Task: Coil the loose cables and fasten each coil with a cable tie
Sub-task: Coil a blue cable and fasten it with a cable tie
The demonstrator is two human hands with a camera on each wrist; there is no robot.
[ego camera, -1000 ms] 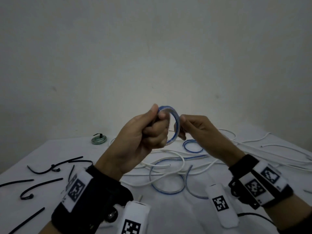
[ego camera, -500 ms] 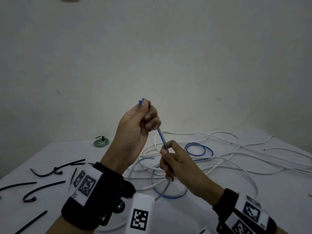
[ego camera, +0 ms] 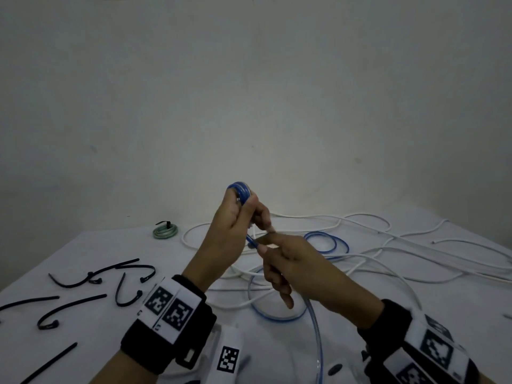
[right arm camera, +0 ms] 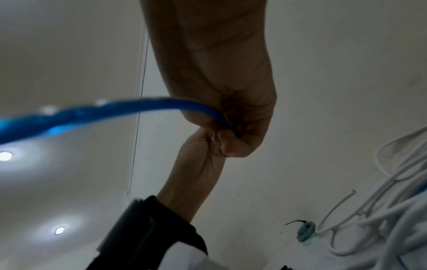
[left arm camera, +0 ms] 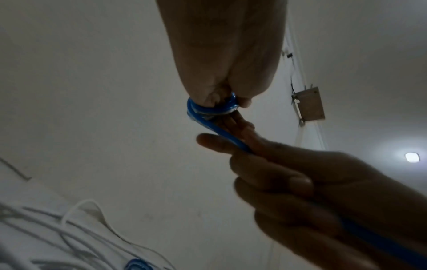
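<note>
Head view shows both hands raised above the table (ego camera: 69, 250), and the blue cable (ego camera: 240, 193) is the thing in play: the left hand (ego camera: 230, 234) is clenched around a small tight coil of it, the turns peeking out over the top of the fist, while the right hand (ego camera: 288, 261) sits just below and to the right, pinching the free run of the same cable between thumb and forefinger. That short stretch between the two hands slopes down from the left fist to the right fingertips, and from there the loose tail drops toward the table into wide blue loops lying across the white cables (ego camera: 388, 245). So the feed comes from below and to the right, the coil sits up and left; I judge the next wrap has to carry the right hand up and around the left, which is nearer to the coil by far. The left wrist view confirms it: several glossy blue turns stacked around the fingers (left arm camera: 221, 95), smooth plastic sheath, springy-looking, with a translucent sheen. From the right wrist the cable arcs in thick and round to the pinch. Elsewhere, black cable ties (ego camera: 83, 303) lie scattered at the left of the table, thin, flat and curled, some with their heads visible; one greenish coil (ego camera: 165, 232) at the far edge already wears a black tie. The white cables sprawl loose and matte, still uncoiled.
</note>
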